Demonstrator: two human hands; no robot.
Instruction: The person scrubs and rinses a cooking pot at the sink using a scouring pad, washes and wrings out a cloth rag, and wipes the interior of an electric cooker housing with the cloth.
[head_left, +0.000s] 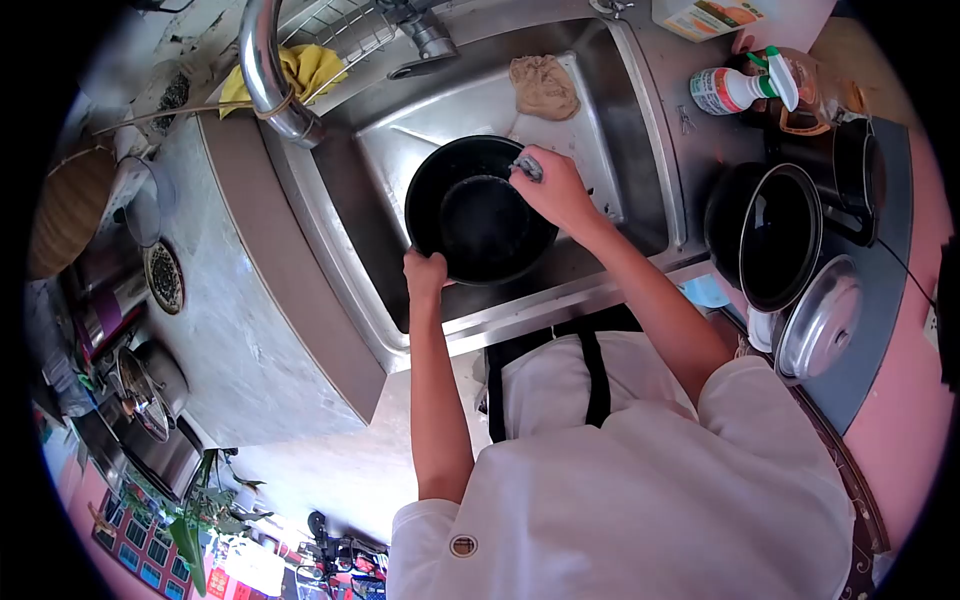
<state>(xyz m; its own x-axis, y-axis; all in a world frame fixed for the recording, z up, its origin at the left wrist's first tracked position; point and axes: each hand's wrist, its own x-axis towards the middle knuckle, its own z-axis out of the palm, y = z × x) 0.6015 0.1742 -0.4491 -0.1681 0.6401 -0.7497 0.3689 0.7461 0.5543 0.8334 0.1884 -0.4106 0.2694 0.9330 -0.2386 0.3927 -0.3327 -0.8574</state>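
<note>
A round black pot [485,215] sits tilted in the stainless steel sink [390,150]; its inside looks wet. My left hand [426,268] is closed on the pot's near left rim, with the thumb on top and the fingers mostly hidden below. At the pot's right rim, my right hand [552,190] is closed around a small grey scouring pad [530,167], which pokes out between the fingers. Whether the pad touches the pot wall, I cannot tell. A crumpled brown cloth [543,87] lies at the sink's far side.
A curved metal faucet [270,80] rises at the left, near a yellow cloth [312,70]. On the right stand a spray bottle [735,90], a dark pot [778,240] and a metal lid [820,322]. A grey countertop [230,330] borders the sink's left.
</note>
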